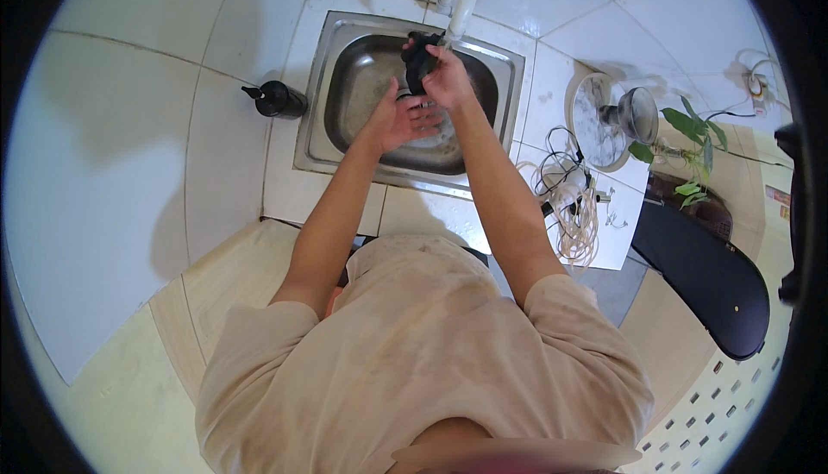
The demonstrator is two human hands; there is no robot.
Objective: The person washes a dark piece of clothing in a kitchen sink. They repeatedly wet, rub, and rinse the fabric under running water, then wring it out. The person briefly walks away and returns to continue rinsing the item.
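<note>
My right hand (447, 78) grips a bunched black cloth (420, 63) just below the spout of a white curved faucet (463, 8). The cloth hangs over the stainless steel sink (349, 79). Palm up and fingers spread, my left hand (404, 118) is over the basin, below and left of the cloth, and holds nothing. Behind its fingers the sink drain is partly hidden. Wet, foamy patches show on the basin floor near my fingers.
Left of the sink stands a black pump bottle (281, 99). To the right lie tangled cables (576, 215) and a round marbled tray (596, 121) with a smoky glass bowl (637, 115). Beyond are a leafy plant (687, 126) and a black case (705, 273). Tiled walls border the sink.
</note>
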